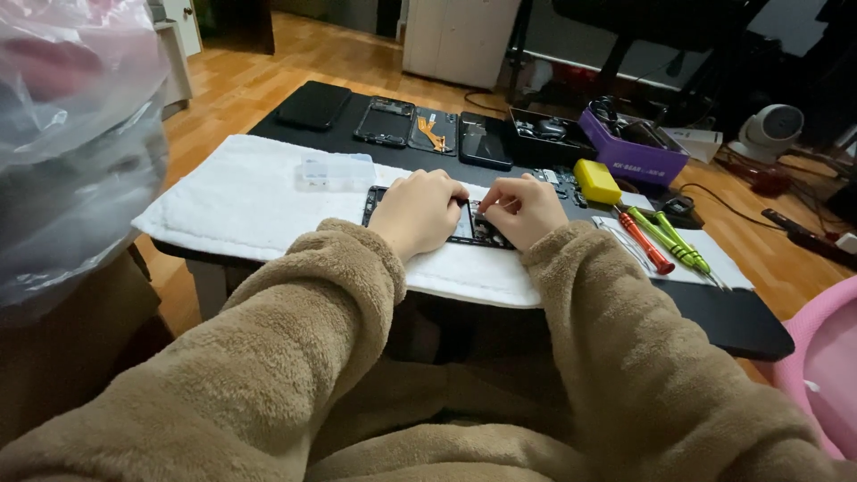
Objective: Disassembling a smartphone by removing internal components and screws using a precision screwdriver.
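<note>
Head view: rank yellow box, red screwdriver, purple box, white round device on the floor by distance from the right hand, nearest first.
From the right hand:
1. Yellow box, just right of it and a little farther back on the table.
2. Red screwdriver, right, on the white cloth.
3. Purple box, back right on the table.
4. White round device, far right on the floor.

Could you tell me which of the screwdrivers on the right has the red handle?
The left one, nearest the right hand; the other two have green handles.

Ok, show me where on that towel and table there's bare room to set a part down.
Free: the towel left of the opened phone, below the clear box; also the table's near right corner. Crowded: the back row of phones, and the right side by the screwdrivers and yellow box.
</note>
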